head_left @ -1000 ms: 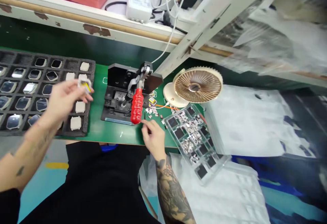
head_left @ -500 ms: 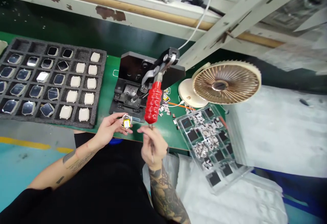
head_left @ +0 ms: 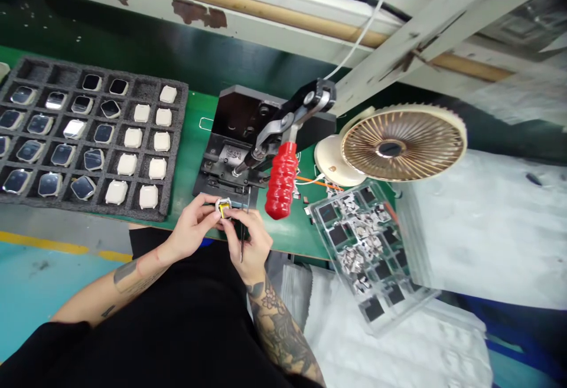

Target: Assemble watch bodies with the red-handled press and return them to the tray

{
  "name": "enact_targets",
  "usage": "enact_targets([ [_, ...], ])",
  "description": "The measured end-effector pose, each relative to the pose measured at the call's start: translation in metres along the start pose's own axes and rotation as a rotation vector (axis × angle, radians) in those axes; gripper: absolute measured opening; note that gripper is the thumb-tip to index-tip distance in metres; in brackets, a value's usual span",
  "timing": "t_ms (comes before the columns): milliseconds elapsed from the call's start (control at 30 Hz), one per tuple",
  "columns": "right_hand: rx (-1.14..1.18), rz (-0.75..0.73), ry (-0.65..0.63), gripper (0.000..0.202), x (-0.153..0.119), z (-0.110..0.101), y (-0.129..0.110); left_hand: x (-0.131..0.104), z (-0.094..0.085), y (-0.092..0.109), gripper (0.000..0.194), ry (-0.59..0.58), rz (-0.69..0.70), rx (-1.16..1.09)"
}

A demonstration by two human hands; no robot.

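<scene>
My left hand (head_left: 191, 228) is closed on the edge of a small pale watch case (head_left: 218, 204), held over the bench's front edge. A yellow-edged part, like a battery, shows inside the open case. My right hand (head_left: 251, 243) touches the case with thumb and fingertip. Thin dark tweezers (head_left: 243, 239) stay gripped in that same hand, pointing away from me. Just beyond both hands stands a black press fixture (head_left: 212, 169). Its red lever handle (head_left: 282, 181) hangs to the right, with no hand on it.
At left lies a grey foam tray (head_left: 181, 104) with watches and pale cases in its compartments. A round fan (head_left: 390, 149) stands on the right. In front of it, a clear plastic tray (head_left: 316, 222) of small parts overhangs the bench edge. A shelf (head_left: 248, 4) spans the back.
My right hand has moved left from below the red handle to the watch case, fingertips now touching it. The view has shifted slightly. The left hand still holds the case.
</scene>
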State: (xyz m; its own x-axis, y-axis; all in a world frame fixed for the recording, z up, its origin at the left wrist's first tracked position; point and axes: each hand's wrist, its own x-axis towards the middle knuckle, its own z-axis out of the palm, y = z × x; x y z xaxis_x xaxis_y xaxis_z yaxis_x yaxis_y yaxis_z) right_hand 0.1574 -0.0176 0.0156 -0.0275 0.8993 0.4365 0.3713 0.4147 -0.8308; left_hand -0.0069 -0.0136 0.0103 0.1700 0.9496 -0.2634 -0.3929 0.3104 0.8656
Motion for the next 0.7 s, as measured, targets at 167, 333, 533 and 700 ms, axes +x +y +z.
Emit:
enact_targets([
  [167, 0.029, -0.074, -0.041, 0.039, -0.005, -0.006, 0.001, 0.002, 0.003, 0.003, 0.048, 0.046, 0.007, -0.019],
  [333, -0.081, -0.169, 0.098, 0.045, -0.015, -0.033, 0.003, 0.002, 0.006, 0.007, 0.048, 0.063, -0.023, 0.006],
  [533, 0.122, 0.063, 0.226, 0.027, -0.008, -0.04, -0.004, 0.004, 0.009, 0.006, 0.046, 0.051, -0.005, 0.067],
  [700, 0.226, 0.113, 0.169, 0.023, -0.006, -0.019, 0.001, 0.004, 0.013, 0.0, 0.051, 0.096, 0.016, 0.084],
])
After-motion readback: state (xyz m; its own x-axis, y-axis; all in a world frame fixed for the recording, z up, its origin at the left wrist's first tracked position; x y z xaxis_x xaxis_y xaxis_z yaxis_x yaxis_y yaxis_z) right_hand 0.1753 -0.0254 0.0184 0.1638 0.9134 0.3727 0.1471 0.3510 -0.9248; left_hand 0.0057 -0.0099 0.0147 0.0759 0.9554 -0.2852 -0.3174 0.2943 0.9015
